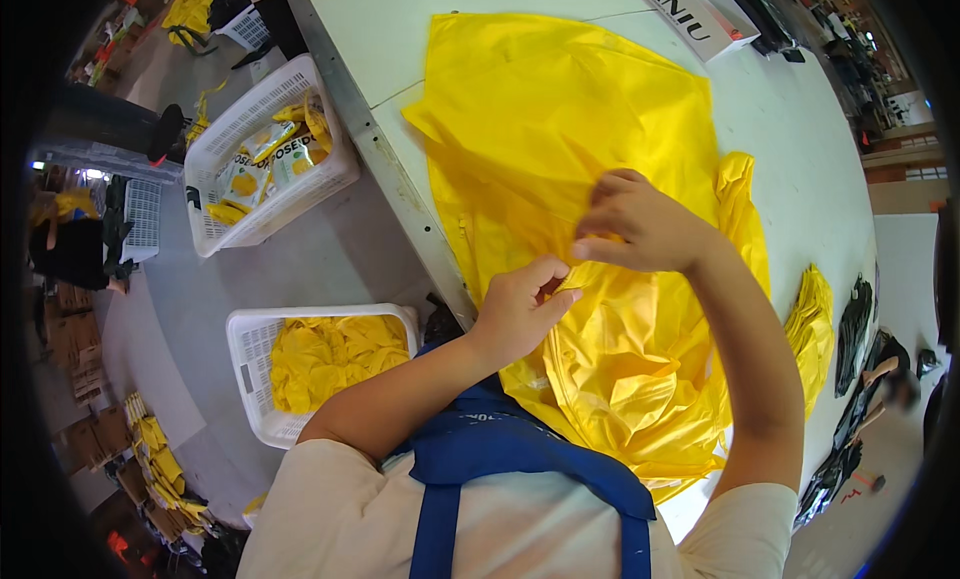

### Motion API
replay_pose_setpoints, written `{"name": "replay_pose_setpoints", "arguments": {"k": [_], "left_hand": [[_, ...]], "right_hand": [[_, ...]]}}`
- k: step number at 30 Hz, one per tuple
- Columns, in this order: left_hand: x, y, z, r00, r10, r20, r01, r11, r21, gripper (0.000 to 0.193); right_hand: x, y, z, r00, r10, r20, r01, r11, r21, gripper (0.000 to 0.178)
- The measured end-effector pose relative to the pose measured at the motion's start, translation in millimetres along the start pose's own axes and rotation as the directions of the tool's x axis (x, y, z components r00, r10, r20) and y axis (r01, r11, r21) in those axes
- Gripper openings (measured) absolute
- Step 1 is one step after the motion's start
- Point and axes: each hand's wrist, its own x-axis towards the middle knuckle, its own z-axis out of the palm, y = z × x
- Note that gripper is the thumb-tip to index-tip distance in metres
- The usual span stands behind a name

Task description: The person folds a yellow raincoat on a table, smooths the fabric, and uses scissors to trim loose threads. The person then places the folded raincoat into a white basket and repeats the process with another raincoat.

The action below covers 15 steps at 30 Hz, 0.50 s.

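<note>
A large yellow garment point(570, 99) of smooth, shiny fabric lies spread on the white table in front of me, flat at the far end and bunched in folds near my body. My left hand point(520, 309) is closed in a pinch on the garment at its middle, where a seam or edge strip runs toward me. Just right of and beyond it, my right hand point(640, 224) hovers over the fabric with bent fingers, slightly blurred. Whether anything is between those fingers I cannot make out.
Left of the table point(395, 59), a white basket point(350, 164) holds packaged yellow items, and a nearer basket point(245, 364) holds crumpled yellow fabric. At right lie a folded yellow piece point(812, 319) and black bundles point(853, 334). A printed box point(700, 19) sits at the far right.
</note>
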Motion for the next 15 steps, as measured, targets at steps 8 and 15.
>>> {"name": "replay_pose_setpoints", "arguments": {"k": [8, 15], "left_hand": [[27, -82, -27, 0.913, 0.046, -0.406, -0.004, 0.995, 0.104, 0.022], [41, -117, -62, 0.845, -0.490, -0.215, 0.360, 0.818, -0.449, 0.038]], "right_hand": [[-137, 30, -2, 0.756, 0.626, -0.191, -0.447, 0.706, 0.549, 0.013], [-346, 67, -48, -0.231, 0.685, -0.691, 0.008, 0.712, 0.703, 0.029]]}}
